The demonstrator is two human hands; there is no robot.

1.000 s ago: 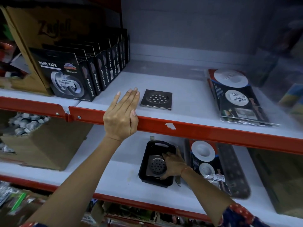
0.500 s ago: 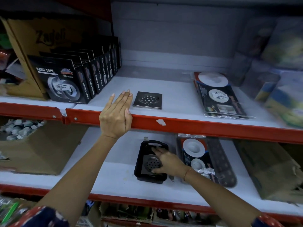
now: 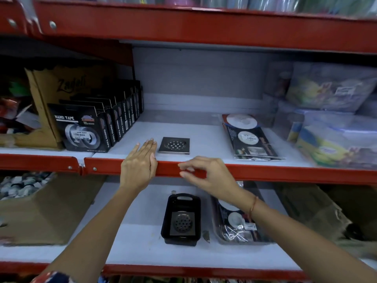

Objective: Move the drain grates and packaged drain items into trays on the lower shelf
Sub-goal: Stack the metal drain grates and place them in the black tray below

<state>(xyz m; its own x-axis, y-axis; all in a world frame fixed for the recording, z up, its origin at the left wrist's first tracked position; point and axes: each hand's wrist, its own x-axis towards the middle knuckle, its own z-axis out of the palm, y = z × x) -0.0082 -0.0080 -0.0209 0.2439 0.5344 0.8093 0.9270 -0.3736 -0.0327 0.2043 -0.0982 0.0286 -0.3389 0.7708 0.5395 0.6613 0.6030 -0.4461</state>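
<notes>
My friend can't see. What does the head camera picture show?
Two bare hands reach at a red store shelf: the left hand rests flat beside a metal grate, the right hand hovers empty. Below, another grate lies in a black tray.

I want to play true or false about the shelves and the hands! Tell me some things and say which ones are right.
1. A square metal drain grate lies inside the small black plastic tray on the lower shelf. True.
2. The right hand is holding a drain grate. False: it holds nothing and is up at the red shelf edge.
3. Another square metal drain grate sits on the upper shelf, beside the left hand. True.
4. The left hand is closed in a fist. False: it is flat and open, resting on the shelf edge.
5. The black nano tape boxes are on the lower shelf. False: they stand on the upper shelf, left of the grate.
</notes>
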